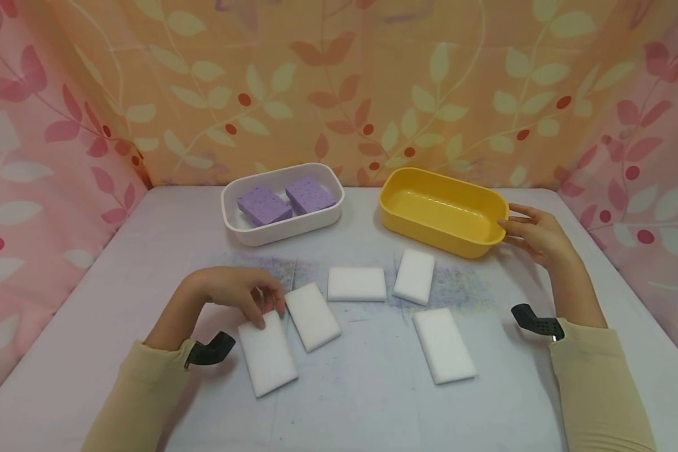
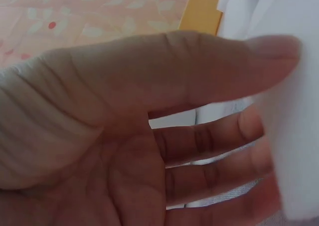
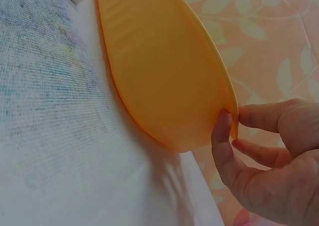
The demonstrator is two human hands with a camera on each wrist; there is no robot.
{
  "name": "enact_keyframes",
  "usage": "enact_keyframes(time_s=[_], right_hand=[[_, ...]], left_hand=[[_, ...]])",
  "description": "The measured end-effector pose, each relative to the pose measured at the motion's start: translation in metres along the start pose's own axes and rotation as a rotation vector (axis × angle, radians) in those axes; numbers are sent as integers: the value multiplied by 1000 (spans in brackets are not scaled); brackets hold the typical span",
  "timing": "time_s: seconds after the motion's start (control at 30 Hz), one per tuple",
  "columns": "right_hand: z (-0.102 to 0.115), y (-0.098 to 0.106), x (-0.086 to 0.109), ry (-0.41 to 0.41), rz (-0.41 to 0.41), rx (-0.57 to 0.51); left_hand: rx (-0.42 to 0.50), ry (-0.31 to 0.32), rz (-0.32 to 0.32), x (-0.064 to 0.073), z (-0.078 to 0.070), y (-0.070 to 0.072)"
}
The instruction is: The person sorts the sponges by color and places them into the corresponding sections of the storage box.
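My left hand [image 1: 240,290] pinches the top end of a white sponge block [image 1: 268,355] at the left front. In the left wrist view the thumb lies on one face of that white sponge [image 2: 299,136], with the fingers behind it. My right hand [image 1: 542,235] is at the right end of a yellow tub [image 1: 435,235]. The right wrist view shows the thumb and fingers gripping the tub's rim [image 3: 219,66]. Inside, the yellow tub holds nothing. A second white sponge [image 1: 313,317] lies just right of the left hand.
More white sponges lie flat on the table: one crosswise [image 1: 356,284] in the middle, one [image 1: 414,277] before the yellow tub, one [image 1: 444,345] at the right front. A white tub [image 1: 285,230] at the back left holds two purple sponges [image 1: 264,206]. Patterned curtains [image 1: 339,81] surround the table.
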State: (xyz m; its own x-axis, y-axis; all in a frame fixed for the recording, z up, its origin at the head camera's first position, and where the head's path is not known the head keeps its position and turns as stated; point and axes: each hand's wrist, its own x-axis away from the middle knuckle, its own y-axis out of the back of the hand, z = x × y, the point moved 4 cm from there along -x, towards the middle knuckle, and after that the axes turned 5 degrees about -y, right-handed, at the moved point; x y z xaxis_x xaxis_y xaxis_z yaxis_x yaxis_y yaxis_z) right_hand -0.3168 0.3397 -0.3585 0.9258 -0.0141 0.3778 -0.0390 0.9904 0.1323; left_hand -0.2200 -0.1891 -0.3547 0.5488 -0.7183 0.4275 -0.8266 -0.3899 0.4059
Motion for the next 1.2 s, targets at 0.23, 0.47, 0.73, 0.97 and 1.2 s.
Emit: enact_keyframes(time_s=[0.23,0.47,0.73,0.97,1.2], right_hand=[[0,0,-3,8,-8,6],[0,0,-5,16,-10,23],[-4,-3,-4,21,-31,36],[-6,-3,-2,28,-65,29],[-7,-4,0,40,-59,-62]], left_hand=[[7,-99,41,3,-1,3],[79,-156,76,6,3,7],[60,-144,-93,9,3,13],[95,-127,-312,-1,1,23],[173,-114,-425,-16,-4,25]])
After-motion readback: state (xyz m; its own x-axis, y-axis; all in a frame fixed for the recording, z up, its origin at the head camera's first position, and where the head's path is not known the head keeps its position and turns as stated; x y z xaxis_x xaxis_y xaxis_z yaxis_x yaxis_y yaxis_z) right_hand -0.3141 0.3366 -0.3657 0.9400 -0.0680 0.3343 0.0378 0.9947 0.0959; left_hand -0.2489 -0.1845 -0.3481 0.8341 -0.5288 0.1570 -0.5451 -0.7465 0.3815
